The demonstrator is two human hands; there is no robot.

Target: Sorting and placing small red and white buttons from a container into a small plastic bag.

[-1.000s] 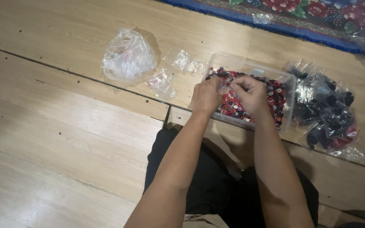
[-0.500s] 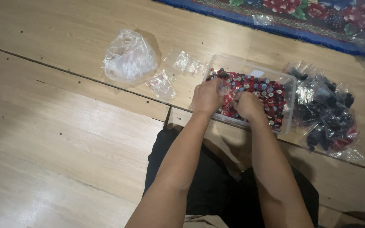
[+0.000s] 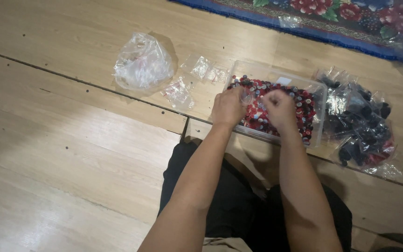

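Holding a small clear bag [image 3: 247,96] between them, the left hand [image 3: 228,108] and right hand [image 3: 280,108] sit together over the clear plastic tub [image 3: 317,122] of red and dark small round pieces [image 3: 304,105]. Only 1 view, the head camera, covers this. Half a second back the right hand was dug lower into the pieces, near the tub's front wall; now it has lifted and closed up toward the left, so the 2 hands meet at the bag. Both are curled nearly shut, fingertips pinching the film; whether any pieces lie inside the right fist I cannot tell. My reading is that a scoop has just come up and the work has passed from gathering to bagging.

Beyond the left hand lie several small empty bags [image 3: 200,68] and, farther out, a crumpled larger clear bag [image 3: 142,63]. Just outside the right hand, a heap of filled dark packets [image 3: 361,122] rests on the wooden floor [image 3: 71,154], with a patterned rug [image 3: 341,14] beyond it.
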